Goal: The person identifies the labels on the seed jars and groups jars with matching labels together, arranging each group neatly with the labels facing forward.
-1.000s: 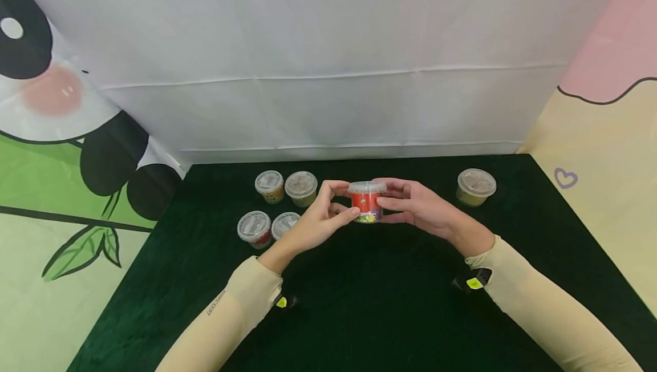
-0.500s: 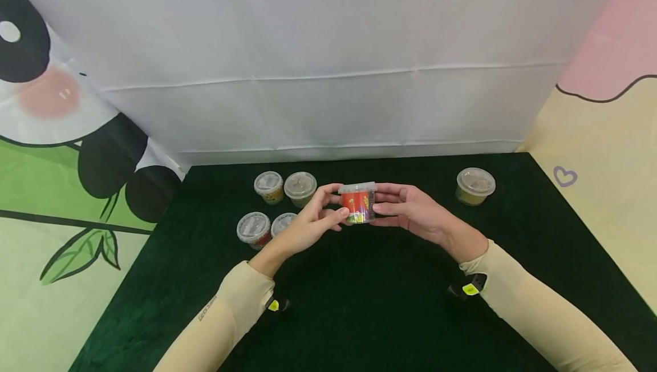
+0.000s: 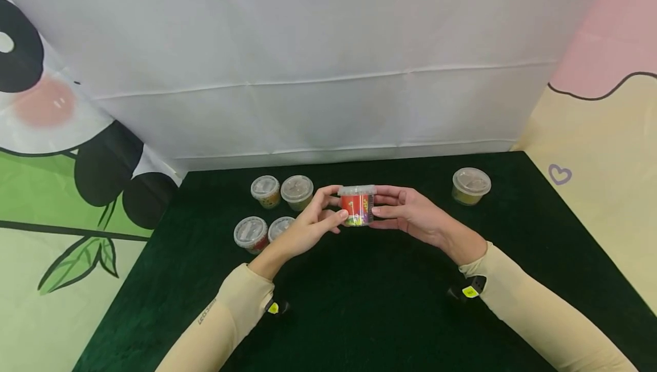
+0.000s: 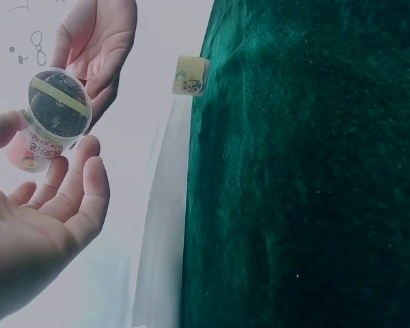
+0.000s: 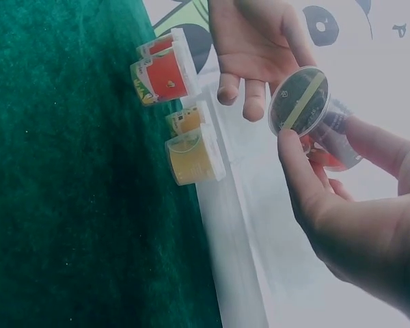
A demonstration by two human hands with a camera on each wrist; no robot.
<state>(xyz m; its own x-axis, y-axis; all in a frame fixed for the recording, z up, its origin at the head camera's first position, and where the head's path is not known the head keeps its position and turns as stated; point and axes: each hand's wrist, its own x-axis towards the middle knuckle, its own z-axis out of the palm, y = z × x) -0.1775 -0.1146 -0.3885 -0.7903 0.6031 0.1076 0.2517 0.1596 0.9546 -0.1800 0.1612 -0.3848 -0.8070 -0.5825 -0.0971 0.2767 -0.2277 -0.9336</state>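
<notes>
A small clear plastic cup with a lid and a red printed label (image 3: 357, 206) is held in the air above the table. From its left side my left hand (image 3: 304, 230) grips it between thumb and fingers. My right hand (image 3: 418, 219) holds the opposite side, thumb in front and fingers behind. The lid faces up in the head view. Both wrist views show the underside of the cup (image 4: 58, 106), a dark round face crossed by a yellow strip. What fills it is not clear.
Left of the hands, two lidded cups (image 3: 266, 191) (image 3: 297, 192) stand at the back and two more (image 3: 251, 234) (image 3: 280, 226) in front, one partly hidden by my left arm. Another cup (image 3: 471, 186) stands back right. A white cloth wall (image 3: 328, 115) rises behind the green table (image 3: 380, 315).
Both hands have shifted the cup slightly left and turned it, so more of its label's purple and yellow side shows. In the last half second it is nearly still; the head view has tilted slightly.
</notes>
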